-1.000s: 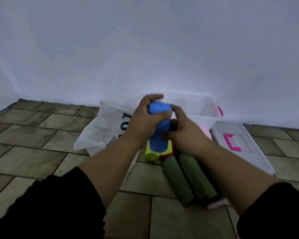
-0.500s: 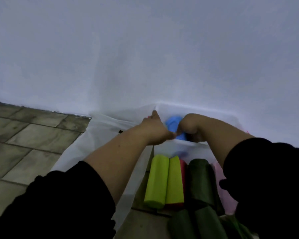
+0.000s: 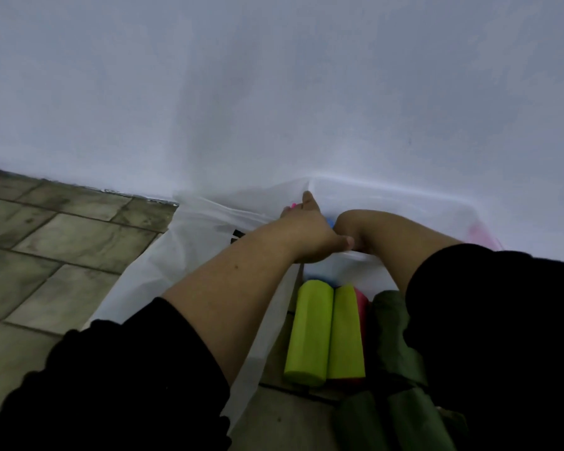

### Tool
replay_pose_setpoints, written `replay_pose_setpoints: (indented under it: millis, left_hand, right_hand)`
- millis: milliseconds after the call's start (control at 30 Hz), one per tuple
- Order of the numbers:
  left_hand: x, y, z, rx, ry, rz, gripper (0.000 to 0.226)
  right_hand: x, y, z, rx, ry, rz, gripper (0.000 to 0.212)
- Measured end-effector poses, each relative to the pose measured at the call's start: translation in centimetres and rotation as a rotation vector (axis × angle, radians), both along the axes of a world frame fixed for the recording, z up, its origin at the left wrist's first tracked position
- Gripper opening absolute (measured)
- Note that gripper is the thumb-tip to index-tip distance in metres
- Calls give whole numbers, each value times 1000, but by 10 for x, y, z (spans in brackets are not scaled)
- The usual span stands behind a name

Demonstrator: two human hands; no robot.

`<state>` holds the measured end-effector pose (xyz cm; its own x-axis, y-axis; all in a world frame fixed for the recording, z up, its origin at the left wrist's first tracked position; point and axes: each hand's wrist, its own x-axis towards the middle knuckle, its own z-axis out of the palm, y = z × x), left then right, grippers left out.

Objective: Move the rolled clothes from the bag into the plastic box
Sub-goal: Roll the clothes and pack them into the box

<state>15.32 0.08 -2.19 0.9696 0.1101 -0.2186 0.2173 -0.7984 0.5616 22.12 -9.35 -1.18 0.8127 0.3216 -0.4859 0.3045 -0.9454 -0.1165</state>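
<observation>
Bag (image 3: 183, 255): white, slack, spread on the floor left of the box.

Box (image 3: 388, 187): clear plastic, against the wall, lid off.

Rolls: two lime (image 3: 308, 330), one red (image 3: 360, 301) and several dark green (image 3: 394, 323) lie on the floor just before the box, outside both bag and box. A blue roll (image 3: 330, 221) shows as a sliver inside the box, between the hands.

Left hand (image 3: 310, 229): over the near rim, forefinger and thumb straight, other fingers hidden.

Right hand: hidden; the right forearm (image 3: 388, 232) bends down into the box. Finger state cannot be told.

Assessment: the rolls look light, soft and compressible, and liable to unroll. Grip round the middle, fingers over the loose edge.
</observation>
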Motion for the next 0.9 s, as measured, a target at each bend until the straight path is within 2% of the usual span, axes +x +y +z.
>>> replay_pose_setpoints:
  millis: [100,167,233,300,367,467,500,567,633,700,800,900]
  left_hand:
    - [-2,-1,1,-1,14,12,112]
    - [-2,-3,3,-1,20,15,112]
    - [-1,-4,5,-9,26,21,111]
    - [-3,-5,7,-19,22,31,112]
    - [-8,-5,8,-38,-11,31,113]
    - [-26,-4,9,17,-180,42,105]
    - [-37,-5,9,49,-269,59,98]
    - [-69,-12,8,6,-485,59,72]
    - [-112,-26,1,-89,-592,-89,39]
    - [-157,-42,-14,-54,-506,-319,25]
    - [-194,-61,-40,179,-379,-611,35]
    - [-203,-71,-50,394,-389,-650,50]
  right_hand:
    - [-8,2,5,-67,13,43,45]
    - [-12,0,11,-94,22,98,41]
    - [-14,-3,14,-104,3,126,27]
    - [-14,-8,13,-90,-142,87,16]
    - [-14,-17,13,77,-381,-46,22]
    - [-50,-45,31,374,-600,-124,17]
    - [-70,-57,36,384,-585,-106,14]
    - [-120,-85,40,276,-441,-13,12]
    - [-173,-110,31,144,-268,62,9]
    - [-215,-128,17,86,-196,73,8]
    - [-250,-141,-6,106,-246,87,6]
    - [-261,-148,-29,176,-424,84,12]
